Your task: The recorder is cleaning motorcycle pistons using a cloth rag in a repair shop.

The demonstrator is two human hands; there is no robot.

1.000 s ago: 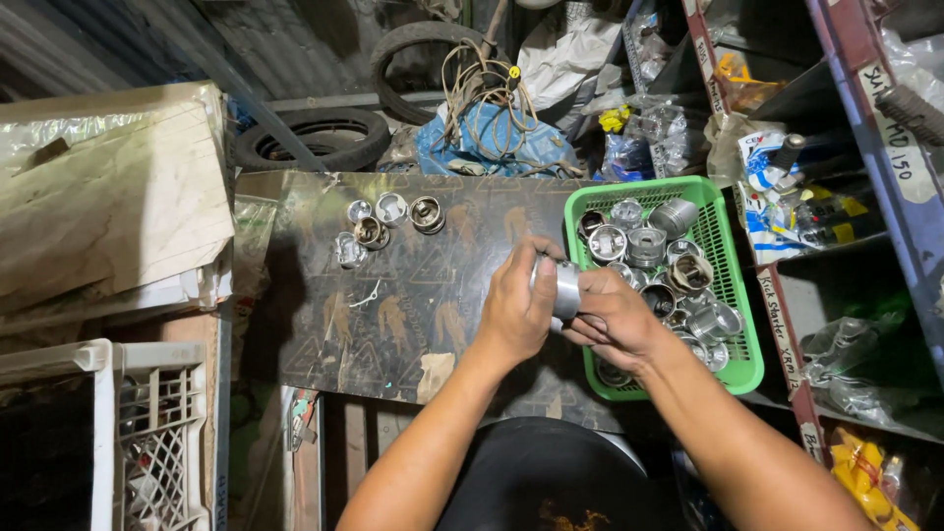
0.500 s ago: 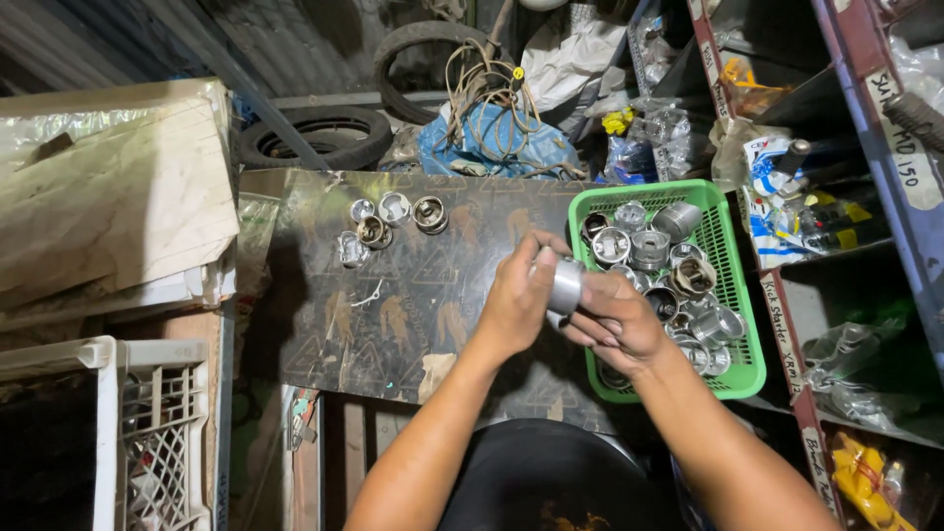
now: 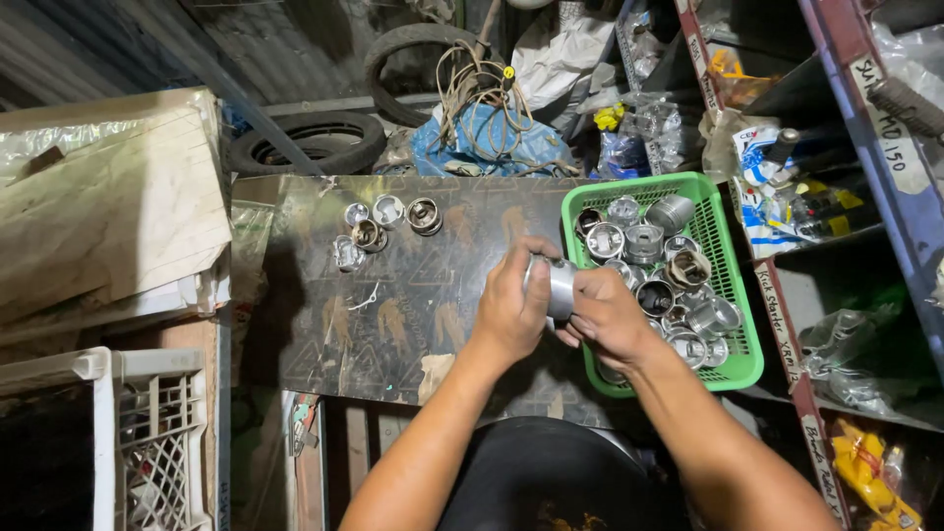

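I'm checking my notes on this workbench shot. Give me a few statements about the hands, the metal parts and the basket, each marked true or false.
1. Both hands hold one metal cylinder. True: left hand and right hand grip it together.
2. The basket is red. False: it is green.
3. The basket holds many metal parts. True.
4. The loose parts lie right of the basket. False: they lie on the board, to its left.
5. A tyre lies behind the board. True.
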